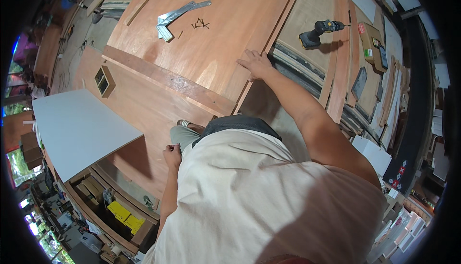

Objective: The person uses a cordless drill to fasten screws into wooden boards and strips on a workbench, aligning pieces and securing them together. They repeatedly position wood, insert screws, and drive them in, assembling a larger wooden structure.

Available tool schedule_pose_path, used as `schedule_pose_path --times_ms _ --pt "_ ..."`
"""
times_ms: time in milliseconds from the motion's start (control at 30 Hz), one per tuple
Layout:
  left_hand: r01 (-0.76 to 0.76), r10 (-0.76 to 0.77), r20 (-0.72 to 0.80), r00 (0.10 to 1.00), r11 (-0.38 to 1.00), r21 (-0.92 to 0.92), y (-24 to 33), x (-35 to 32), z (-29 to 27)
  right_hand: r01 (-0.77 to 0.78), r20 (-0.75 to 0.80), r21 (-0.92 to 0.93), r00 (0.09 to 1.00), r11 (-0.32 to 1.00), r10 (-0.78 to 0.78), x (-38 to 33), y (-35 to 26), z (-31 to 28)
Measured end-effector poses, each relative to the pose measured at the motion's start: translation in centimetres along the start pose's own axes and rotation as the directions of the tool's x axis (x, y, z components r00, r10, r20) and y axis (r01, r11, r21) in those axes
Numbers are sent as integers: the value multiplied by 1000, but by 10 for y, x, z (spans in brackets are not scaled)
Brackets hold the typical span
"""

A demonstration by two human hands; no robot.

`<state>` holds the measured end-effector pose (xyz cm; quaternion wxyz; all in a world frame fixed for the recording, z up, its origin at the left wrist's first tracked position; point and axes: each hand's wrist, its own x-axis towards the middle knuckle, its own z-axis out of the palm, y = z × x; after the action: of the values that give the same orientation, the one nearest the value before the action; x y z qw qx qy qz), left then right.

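Right hand (256, 64): extended forward, fingers spread flat, palm pressed on the edge of the large reddish plywood panel (201, 28), gripping nothing. Placement at the edge, beside a narrow wood strip (269, 38) lying along that side, appears to serve as a brace or steadying contact.

Left hand (172, 154): held low near the body, fingers curled together; whether something small is pinched inside cannot be told. Positioned above a lower plywood sheet (139, 115), close to a bent knee and a sandalled foot (189, 124).

On the panel, well ahead of the right hand: a bent metal bracket (175, 16) and a small scatter of dark screws (200, 24), kept within reach. To the right, apart from the panel: a cordless drill (319, 32) laid on its side on a pale board.

Across the panel: a flat wooden batten (168, 79). At left: a small open wooden box (103, 81) and a white sheet (77, 129).
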<state>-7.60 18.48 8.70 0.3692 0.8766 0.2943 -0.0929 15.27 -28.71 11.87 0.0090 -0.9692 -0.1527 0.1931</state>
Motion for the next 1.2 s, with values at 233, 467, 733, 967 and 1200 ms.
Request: schedule_pose_path --times_ms 233,467,733,967,1200 --pt "-35 40 -53 998 996 86 -2 1 3 8 4 -36 1000 999 -7 0 -3 -5" --pt "-79 133 -139 981 937 340 -53 -2 10 27 3 -15 1000 1000 -27 2 -2 -3" --pt "-41 36 31 999 981 187 14 -39 -12 -1 -104 76 995 997 8 -8 2 13" --pt "-227 184 166 969 929 292 11 -39 38 -44 -227 506 957 861 183 -112 -33 68" --pt "-448 369 323 871 866 220 65 -65 80 -328 254 489 940 808 228 -264 -2 124"
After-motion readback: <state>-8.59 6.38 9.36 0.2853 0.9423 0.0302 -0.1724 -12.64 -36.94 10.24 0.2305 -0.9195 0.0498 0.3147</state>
